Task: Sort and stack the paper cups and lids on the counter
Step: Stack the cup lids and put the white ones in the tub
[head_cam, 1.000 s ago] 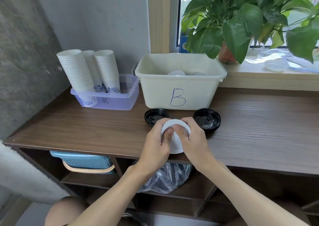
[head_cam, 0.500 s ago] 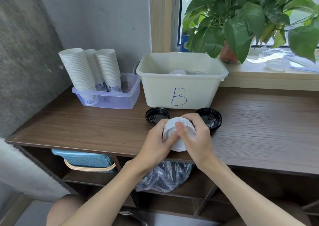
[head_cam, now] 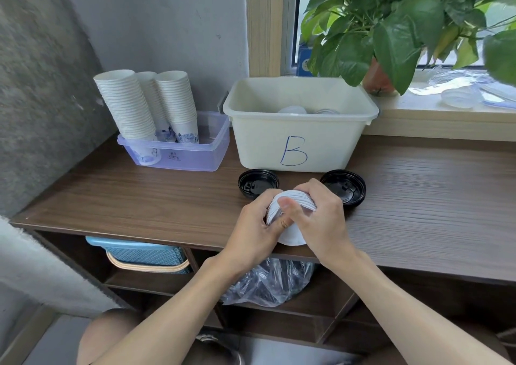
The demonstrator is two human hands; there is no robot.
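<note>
The left hand [head_cam: 251, 225] and the right hand [head_cam: 324, 219] gripped the white cup stack [head_cam: 293, 237] between their fingers. The right thumb had slid further over the rims, so the cups looked pushed tighter. One black lid [head_cam: 258, 183] waited just behind the left fingers, a second lid [head_cam: 346, 189] behind the right, not stacked yet

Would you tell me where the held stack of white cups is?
Head view, centre: the stack of white cups is gripped by the left hand and right hand over the counter's front edge, nearer than the left black lid and right black lid.
</note>
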